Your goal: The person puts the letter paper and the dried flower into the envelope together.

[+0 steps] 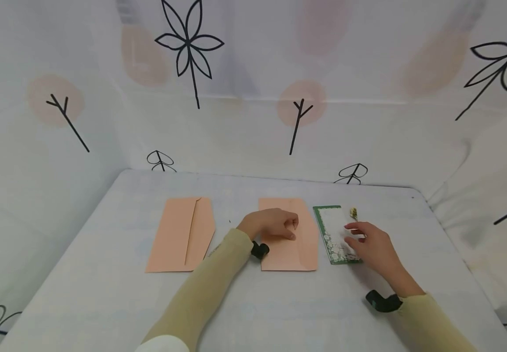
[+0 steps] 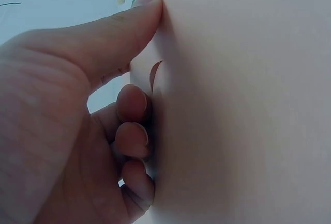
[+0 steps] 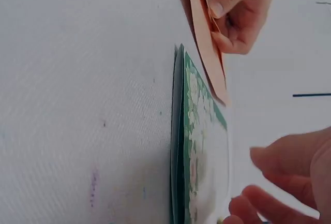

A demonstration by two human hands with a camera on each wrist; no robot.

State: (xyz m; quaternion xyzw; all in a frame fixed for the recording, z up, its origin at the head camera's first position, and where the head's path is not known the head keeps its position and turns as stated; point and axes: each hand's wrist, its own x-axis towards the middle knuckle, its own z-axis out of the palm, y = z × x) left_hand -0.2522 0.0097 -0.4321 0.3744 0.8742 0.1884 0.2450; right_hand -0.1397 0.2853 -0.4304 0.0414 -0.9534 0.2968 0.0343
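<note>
A peach envelope (image 1: 281, 256) lies at the middle of the table under my left hand (image 1: 275, 222). In the right wrist view, the thumb and curled fingers of that hand are at the raised edge of the envelope (image 3: 207, 58), with its darker orange inside showing. To the right lies a green-bordered floral card (image 1: 329, 227), folded, its layers seen edge-on in the right wrist view. My right hand (image 1: 374, 247) hovers at the card's right side, fingers loosely bent, thumb apart from them. Close by its fingertips is a small dried yellow flower (image 1: 353, 212), partly hidden.
A second peach envelope (image 1: 176, 234) with a visible flap lies to the left, beside my left forearm. The white table (image 1: 103, 293) meets a white cloth backdrop (image 1: 235, 137) with drawn flowers at its far edge and sides.
</note>
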